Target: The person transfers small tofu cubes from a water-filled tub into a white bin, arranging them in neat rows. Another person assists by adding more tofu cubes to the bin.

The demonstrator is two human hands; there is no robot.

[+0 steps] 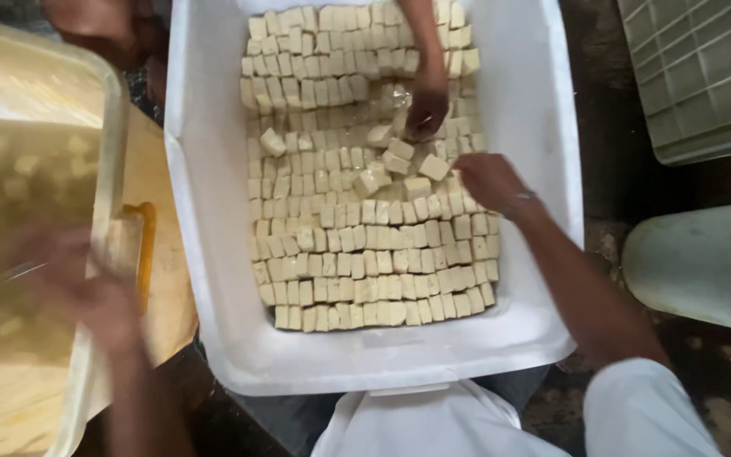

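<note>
We see white tub (pixel 205 254) packed with rows of pale tofu cubes (pixel 365 254). Our right hand (pixel 488 182) rests on cubes at tub's right side, fingers curled over loose cube (pixel 433 167); firm grasp we cannot tell. Our left hand (pixel 86 292), blurred, lies well apart at clear bin of yellowish liquid (pixel 35 169); its grip we cannot tell. Another person's hand (pixel 426 110) reaches into cubes from far edge.

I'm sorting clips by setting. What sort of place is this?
Probably a small food workshop, perhaps tofu-making. A big white tub holds rows of pale cut cubes, the right hand and another person's hand are among them, and a yellowish tub of liquid stands alongside.
</note>
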